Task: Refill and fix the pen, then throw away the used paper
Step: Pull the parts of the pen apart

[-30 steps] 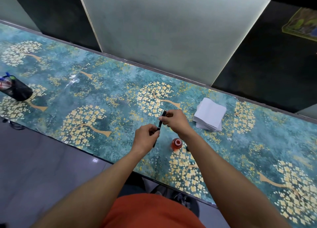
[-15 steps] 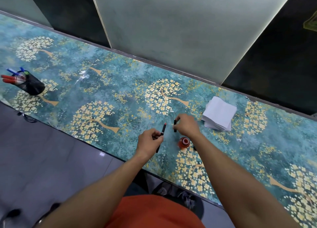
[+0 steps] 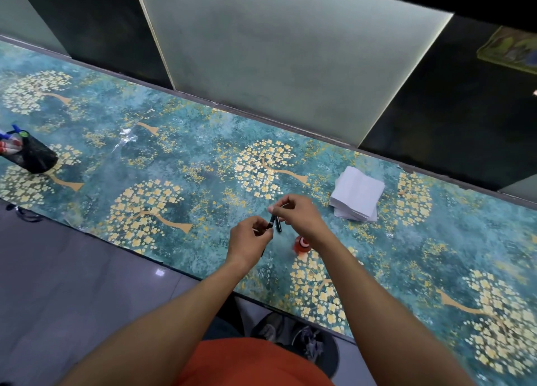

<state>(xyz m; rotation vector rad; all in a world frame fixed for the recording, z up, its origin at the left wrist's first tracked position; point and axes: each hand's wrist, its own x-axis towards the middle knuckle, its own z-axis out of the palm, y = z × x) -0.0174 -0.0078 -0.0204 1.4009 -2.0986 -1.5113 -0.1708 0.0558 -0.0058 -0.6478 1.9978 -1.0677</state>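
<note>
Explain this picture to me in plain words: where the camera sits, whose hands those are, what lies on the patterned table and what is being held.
There is no machine here. A person wears a wide-angle camera on the head, so you look down along both bare arms.

The left hand pinches a black pen body. The right hand holds a second black pen piece just beside it; it looks like the cap, though that is hard to tell.

On the table, covered in a teal and gold tree pattern, lie a stack of white paper to the right, a small red ink bottle beside the right wrist, and a black cup of markers at far left.
</note>
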